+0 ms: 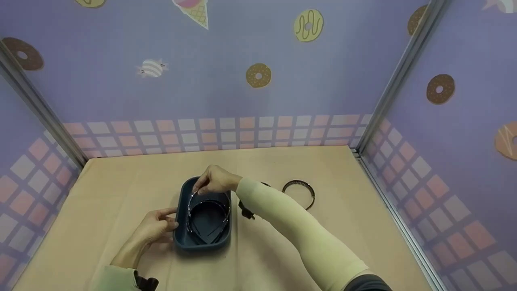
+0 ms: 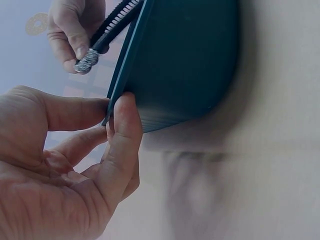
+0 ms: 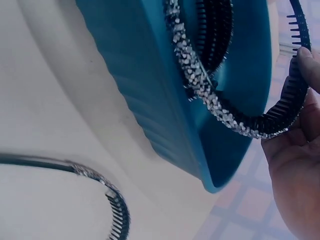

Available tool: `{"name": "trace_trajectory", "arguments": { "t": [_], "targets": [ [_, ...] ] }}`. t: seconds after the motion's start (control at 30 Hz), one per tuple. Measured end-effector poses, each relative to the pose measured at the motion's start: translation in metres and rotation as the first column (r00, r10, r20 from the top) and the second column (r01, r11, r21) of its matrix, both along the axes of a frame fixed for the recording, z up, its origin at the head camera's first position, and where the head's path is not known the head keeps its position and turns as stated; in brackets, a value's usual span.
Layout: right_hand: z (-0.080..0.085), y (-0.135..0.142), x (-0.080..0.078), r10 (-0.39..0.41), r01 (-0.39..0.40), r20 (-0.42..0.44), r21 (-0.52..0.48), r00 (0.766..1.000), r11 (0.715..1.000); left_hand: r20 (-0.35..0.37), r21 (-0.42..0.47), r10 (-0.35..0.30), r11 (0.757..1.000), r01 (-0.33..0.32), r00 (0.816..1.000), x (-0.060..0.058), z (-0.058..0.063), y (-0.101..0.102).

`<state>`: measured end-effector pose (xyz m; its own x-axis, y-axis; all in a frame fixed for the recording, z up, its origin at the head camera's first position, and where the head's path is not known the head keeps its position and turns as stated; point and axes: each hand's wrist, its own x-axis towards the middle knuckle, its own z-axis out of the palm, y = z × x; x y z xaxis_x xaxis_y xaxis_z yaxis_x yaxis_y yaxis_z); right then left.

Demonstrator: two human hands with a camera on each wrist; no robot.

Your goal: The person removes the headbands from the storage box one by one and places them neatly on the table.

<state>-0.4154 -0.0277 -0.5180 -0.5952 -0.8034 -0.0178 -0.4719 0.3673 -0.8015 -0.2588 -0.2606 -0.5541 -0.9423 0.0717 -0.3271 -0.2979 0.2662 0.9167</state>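
Note:
A dark teal plastic tub [image 1: 177, 238] stands on the table, left of the middle. My left hand [image 1: 155, 226] pinches its left rim between thumb and fingers, as the left wrist view shows close up. Over the far end of the tub, my right hand [image 1: 216, 180] grips the top of a black toothed headband with silver glitter [image 3: 215, 107]. Its ends point down into the tub. Inside the tub lies at least one more black toothed headband [image 3: 222, 40]; how many cannot be told.
Right of the tub, another toothed headband [image 1: 310, 190] lies on the table, partly hidden behind my right forearm. Purple patterned walls [image 1: 226, 93] with metal corner posts [image 1: 398, 76] enclose the cream tabletop [image 1: 129, 182].

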Motion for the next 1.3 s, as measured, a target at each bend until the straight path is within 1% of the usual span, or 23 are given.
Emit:
{"name": "trace_trajectory", "arguments": {
  "t": [0.07, 0.2, 0.3, 0.47, 0.63, 0.7, 0.83, 1.03, 1.17, 1.3],
  "targets": [
    [0.004, 0.003, -0.002, -0.009, 0.009, -0.004, 0.004, 1.0, 1.0, -0.003, -0.018, -0.01, 1.0, 0.01, 1.0, -0.001, -0.001, 0.0],
    [0.009, 0.008, -0.006, -0.028, 0.028, 0.003, 0.007, 1.0, 1.0, -0.005, -0.027, -0.013, 1.0, 0.013, 1.0, 0.0, -0.001, 0.0],
    [0.012, 0.014, -0.009, -0.03, 0.03, 0.004, 0.01, 1.0, 0.999, -0.005, -0.026, -0.014, 1.0, 0.013, 1.0, 0.0, -0.001, 0.0],
    [0.019, 0.024, -0.015, -0.012, 0.012, -0.005, 0.011, 1.0, 1.0, -0.005, -0.022, -0.014, 1.0, 0.014, 1.0, -0.001, -0.001, 0.0],
    [0.024, 0.04, -0.02, -0.052, 0.051, 0.048, 0.028, 0.997, 0.998, 0.004, -0.013, -0.006, 1.0, 0.006, 1.0, -0.003, -0.003, -0.001],
    [0.026, 0.047, -0.022, -0.066, 0.064, 0.064, 0.04, 0.996, 0.997, 0.012, -0.004, 0.007, 1.0, -0.007, 1.0, -0.003, -0.004, -0.002],
    [0.029, 0.061, -0.027, -0.078, 0.075, 0.083, 0.048, 0.993, 0.996, -0.001, -0.01, -0.004, 1.0, 0.004, 1.0, -0.003, -0.005, -0.002],
    [0.03, 0.081, -0.035, -0.11, 0.106, 0.081, 0.058, 0.991, 0.993, -0.001, -0.011, -0.006, 1.0, 0.006, 1.0, -0.002, -0.005, -0.002],
    [0.027, 0.097, -0.04, -0.13, 0.124, 0.086, 0.077, 0.988, 0.989, 0.006, -0.016, -0.007, 1.0, 0.008, 1.0, -0.002, -0.005, -0.002],
    [0.024, 0.113, -0.043, -0.165, 0.158, 0.089, 0.079, 0.982, 0.984, 0.008, -0.019, -0.003, 1.0, 0.003, 1.0, -0.002, -0.005, -0.002]
  ]
}}
